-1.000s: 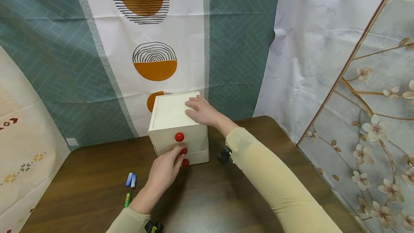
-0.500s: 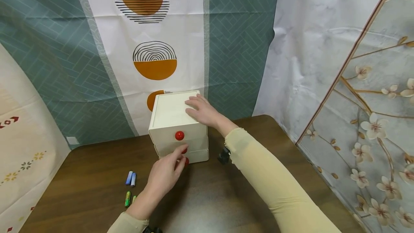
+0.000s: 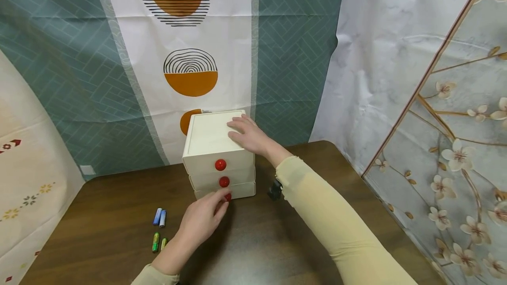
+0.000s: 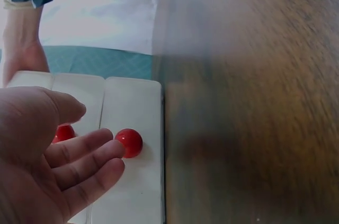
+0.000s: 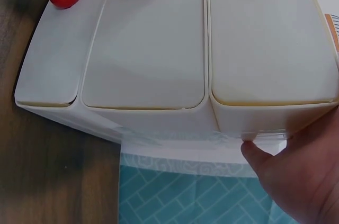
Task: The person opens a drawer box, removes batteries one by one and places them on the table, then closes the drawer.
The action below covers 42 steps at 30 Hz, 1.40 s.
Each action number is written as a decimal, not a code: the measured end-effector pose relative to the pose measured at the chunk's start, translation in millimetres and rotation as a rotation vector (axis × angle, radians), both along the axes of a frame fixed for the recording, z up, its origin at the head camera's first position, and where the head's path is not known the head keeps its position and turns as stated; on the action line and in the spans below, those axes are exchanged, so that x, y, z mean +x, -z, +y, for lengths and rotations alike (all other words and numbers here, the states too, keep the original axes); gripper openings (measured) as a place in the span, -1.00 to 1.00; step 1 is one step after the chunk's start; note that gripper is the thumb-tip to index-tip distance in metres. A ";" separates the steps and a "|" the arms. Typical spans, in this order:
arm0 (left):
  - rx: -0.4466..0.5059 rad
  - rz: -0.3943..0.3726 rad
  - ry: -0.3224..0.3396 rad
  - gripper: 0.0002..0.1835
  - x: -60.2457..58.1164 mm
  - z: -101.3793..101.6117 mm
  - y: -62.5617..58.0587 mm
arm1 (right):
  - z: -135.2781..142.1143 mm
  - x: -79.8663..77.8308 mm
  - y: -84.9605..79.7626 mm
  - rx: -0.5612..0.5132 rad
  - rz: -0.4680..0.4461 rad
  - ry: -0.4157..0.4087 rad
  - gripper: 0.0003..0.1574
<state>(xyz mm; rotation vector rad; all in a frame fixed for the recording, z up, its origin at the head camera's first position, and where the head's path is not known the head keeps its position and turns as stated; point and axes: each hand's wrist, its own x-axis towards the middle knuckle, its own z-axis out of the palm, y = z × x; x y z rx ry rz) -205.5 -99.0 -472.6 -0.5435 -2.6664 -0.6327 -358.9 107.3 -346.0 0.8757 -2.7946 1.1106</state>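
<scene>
Drawer unit (image 3: 211,133), cream white, one: stood on a brown wooden counter (image 3: 253,250), beyond the left grip (image 3: 203,215) and under the right grip (image 3: 247,135); three drawer fronts are stacked, each fitted with a round red knob. Left grip: fingers extended and set apart from the thumb, nothing clamped; it is held at the bottom knob (image 4: 128,143), the fingertips overlapping its edge in the left wrist view, though whether contact is made cannot be told. Middle knob (image 3: 224,181) and top knob (image 3: 220,165): placed above the left fingertips, one over the other. Right grip: laid over the right edge of the unit's top, fingers spread, nothing clamped. Blue batteries (image 3: 157,217), two: laid side by side to the left of the left grip. Green batteries (image 3: 156,242), two: laid nearer the wearer, beside the left forearm. Patterned hanging (image 3: 229,65), one: hung behind the unit, beyond both grips.
</scene>
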 end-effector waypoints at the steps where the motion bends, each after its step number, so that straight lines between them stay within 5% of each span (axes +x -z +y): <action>1: -0.005 -0.007 0.003 -0.62 -0.3 -0.2 1.1 | 0.2 -0.1 0.1 -0.001 -0.002 -0.001 -0.29; 23: -0.105 -0.069 -0.021 -0.65 -14.9 -0.4 17.4 | -0.8 -1.7 1.9 0.005 -0.004 -0.011 -0.29; 42: -0.116 -0.050 -0.011 -0.67 -15.2 5.8 15.1 | 4.9 -4.3 4.2 -0.013 -0.010 -0.037 -0.29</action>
